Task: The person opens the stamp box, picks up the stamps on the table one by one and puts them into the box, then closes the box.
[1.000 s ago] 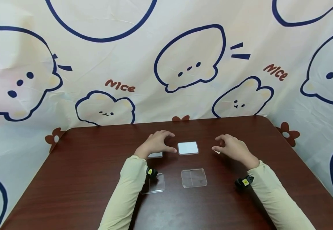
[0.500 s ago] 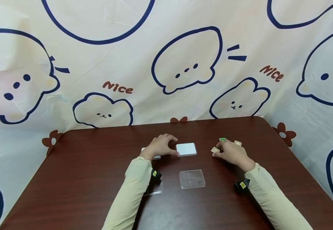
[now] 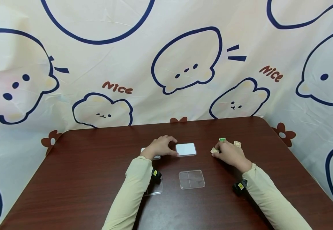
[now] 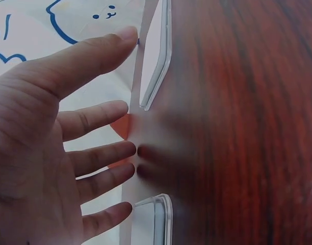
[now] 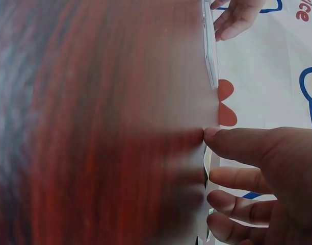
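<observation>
Bare table [image 3: 203, 151] opened a passage between the right white-topped case [image 3: 185, 149] and the right hand [image 3: 230, 154], which small tiles [image 3: 237, 144] crowded. The left hand [image 3: 160, 147] blocked the gap to the left white-topped case [image 3: 157, 157]; a sleeve [image 3: 136, 182] overhung a clear tray [image 3: 156, 189].

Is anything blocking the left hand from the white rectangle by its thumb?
Nothing visible is. The left hand has its thumb beside the near left corner of the white rectangle; I can't tell if they touch. The other white rectangle, partly hidden by the hand, is farther left, not between them.
</observation>
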{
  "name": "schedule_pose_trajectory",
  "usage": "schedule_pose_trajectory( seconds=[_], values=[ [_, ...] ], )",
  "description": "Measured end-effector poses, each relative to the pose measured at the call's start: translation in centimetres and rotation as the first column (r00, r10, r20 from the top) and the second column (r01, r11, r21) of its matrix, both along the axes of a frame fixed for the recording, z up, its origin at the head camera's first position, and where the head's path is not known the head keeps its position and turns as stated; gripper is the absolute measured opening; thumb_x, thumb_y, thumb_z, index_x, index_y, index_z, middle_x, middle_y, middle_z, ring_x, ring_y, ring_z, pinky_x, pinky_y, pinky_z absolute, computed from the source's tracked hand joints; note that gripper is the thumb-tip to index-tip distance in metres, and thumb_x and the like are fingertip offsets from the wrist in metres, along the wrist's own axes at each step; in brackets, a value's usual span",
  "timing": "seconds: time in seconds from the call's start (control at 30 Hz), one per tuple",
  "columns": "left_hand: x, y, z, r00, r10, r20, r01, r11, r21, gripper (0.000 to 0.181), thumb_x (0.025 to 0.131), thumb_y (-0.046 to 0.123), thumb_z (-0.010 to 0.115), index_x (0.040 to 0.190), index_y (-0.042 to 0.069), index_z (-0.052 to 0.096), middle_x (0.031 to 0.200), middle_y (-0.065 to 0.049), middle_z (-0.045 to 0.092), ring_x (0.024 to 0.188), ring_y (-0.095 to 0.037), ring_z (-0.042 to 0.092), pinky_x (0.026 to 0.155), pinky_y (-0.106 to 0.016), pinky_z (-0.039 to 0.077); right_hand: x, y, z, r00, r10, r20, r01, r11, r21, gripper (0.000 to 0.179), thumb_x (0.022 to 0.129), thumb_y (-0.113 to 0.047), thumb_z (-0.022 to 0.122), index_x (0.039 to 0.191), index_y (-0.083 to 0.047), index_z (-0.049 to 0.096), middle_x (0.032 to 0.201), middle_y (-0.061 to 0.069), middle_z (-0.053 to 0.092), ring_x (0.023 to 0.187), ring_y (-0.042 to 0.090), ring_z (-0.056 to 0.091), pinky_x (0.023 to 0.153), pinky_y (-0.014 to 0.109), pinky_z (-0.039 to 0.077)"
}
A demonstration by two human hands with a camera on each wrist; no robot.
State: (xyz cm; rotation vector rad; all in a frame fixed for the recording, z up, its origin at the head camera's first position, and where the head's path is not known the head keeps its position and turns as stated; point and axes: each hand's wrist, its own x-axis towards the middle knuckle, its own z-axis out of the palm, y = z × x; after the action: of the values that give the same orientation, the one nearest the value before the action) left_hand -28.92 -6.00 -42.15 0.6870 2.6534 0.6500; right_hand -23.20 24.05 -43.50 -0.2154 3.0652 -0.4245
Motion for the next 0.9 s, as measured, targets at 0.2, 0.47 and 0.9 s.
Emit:
schedule_pose_trajectory(
  seconds=[0.2,0.47,0.9],
  values=[
    [-0.1,-0.11,-0.07,1.0,-0.003,0.008,0.004,1.0,-0.006,0.062,0.08,0.046,0.075,0.133,0.019,0.056,0.146,-0.01,0.045,0.136,-0.03,0.04,0.111,-0.054,0.03,-0.11,-0.27,-0.12,1.0,0.01,0.018,-0.01,0.999,-0.038,0.023,0.088,-0.029,0.067,0.102,-0.011,0.07,0.101,0.005,0.068,0.082,0.016,0.062,0.06,0.037,0.049],
    [0.1,0.12,0.13,1.0,-0.005,0.002,0.005,0.999,-0.036,0.06,0.081,0.044,0.075,0.132,0.018,0.057,0.148,-0.009,0.042,0.137,-0.031,0.039,0.11,-0.055,0.031,-0.3,-0.61,0.02,0.998,-0.007,0.064,0.013,0.996,-0.091,0.022,0.088,-0.025,0.066,0.104,-0.009,0.07,0.085,0.002,0.067,0.069,0.012,0.056,0.055,0.031,0.044],
    [0.34,0.7,-0.14,0.997,0.009,-0.073,-0.018,0.991,-0.133,0.058,0.08,0.045,0.075,0.129,0.02,0.059,0.144,-0.007,0.045,0.134,-0.029,0.04,0.108,-0.052,0.035,-0.58,-0.82,0.05,0.998,0.035,0.057,-0.027,0.99,-0.142,0.014,0.089,-0.018,0.064,0.095,-0.006,0.068,0.077,0.001,0.062,0.063,0.012,0.051,0.055,0.027,0.039]
  ],
)
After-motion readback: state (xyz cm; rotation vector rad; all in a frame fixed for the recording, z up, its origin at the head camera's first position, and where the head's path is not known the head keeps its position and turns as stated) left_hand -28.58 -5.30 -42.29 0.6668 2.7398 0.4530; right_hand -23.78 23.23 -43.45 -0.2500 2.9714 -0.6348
